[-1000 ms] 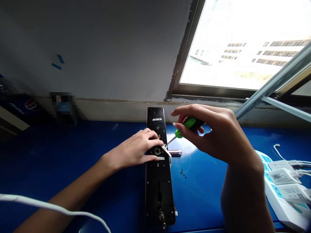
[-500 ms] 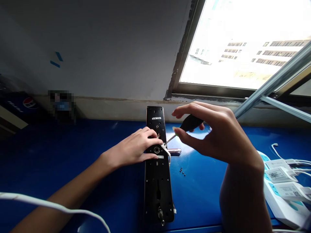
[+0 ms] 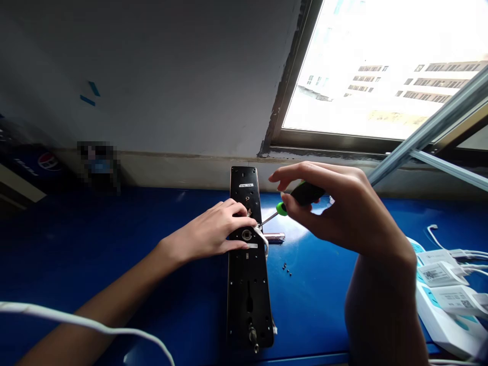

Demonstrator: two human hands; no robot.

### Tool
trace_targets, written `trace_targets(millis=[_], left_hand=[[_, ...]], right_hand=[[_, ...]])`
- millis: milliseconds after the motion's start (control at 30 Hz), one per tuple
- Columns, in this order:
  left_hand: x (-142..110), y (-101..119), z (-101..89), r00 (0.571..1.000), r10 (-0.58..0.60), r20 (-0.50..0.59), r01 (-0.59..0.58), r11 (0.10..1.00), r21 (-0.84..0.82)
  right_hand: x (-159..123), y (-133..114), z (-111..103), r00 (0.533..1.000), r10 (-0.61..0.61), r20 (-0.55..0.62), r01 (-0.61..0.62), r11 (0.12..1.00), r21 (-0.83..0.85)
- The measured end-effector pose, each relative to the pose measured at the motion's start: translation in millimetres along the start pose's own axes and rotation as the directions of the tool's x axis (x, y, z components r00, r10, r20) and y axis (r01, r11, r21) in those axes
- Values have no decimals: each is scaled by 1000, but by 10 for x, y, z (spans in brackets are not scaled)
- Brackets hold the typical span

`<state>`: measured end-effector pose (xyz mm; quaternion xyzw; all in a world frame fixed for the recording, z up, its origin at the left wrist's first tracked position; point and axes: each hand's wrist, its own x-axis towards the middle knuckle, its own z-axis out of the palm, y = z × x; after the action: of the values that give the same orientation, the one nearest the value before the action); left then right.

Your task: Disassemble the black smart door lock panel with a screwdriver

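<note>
A long black panel (image 3: 249,272), like the back of a door lock, lies lengthwise before me on the blue table. My left hand (image 3: 231,226) steadies it from the left, index fingertip at the end of a white cable (image 3: 264,240) and thumb by a small white label. In my right hand (image 3: 324,208) is a screwdriver (image 3: 282,208) with a black and green handle. Its tip meets the panel's right edge beside my left index finger; the screw there is too small to make out. From the panel's near end sticks a metal post (image 3: 253,338).
Several tiny black screws (image 3: 285,267) lie right of the panel, near a shiny wrapped bar (image 3: 275,238). A white power strip (image 3: 438,315) with plugged-in chargers stands at right. A white cord (image 3: 95,328) crosses the lower left. Wall and window (image 3: 362,91) bound the back.
My right fingers have shifted slightly back and right along the screwdriver handle, so its green collar now shows. The tip stays at the same spot, and my left hand keeps its place.
</note>
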<state>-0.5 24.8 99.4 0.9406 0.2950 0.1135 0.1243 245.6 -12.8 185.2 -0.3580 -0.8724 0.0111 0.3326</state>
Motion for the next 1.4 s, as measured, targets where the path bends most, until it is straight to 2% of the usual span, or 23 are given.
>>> trace_targets(millis=[67,233,400,567,1033,1167,1400], left_hand=[[2,1,-1,1000,7,0,-7,1000,6],[7,7,-5,1000,6,11,-6,1000,8],[9,-5,12,1000,8,1,-8,1000,-11],[10,-16,19,1000,14,-18,-15,999,-31],[-2,-17,16,1000,8,-8,-9,999,-38],[3,-12,19,1000,9,-10,-9,999,-38],[4,0,-2,1000,-10,14,10,999,-34]], right_hand=[[-2,-4,-2,1000,-6,18,6,1000,20],[3,4,3,1000,18,-11,-18,999,-48],[13,-8,10,1000,-3,9,3,1000,-3],[17,-6,15,999,19,-28,-21,997,-81],[14,7,24,1000,-10,1,10,1000,-24],[10,13,34,999,11,-30,-13,997,-80],[24,15,29,1000,-21,-21,20,998,-62]])
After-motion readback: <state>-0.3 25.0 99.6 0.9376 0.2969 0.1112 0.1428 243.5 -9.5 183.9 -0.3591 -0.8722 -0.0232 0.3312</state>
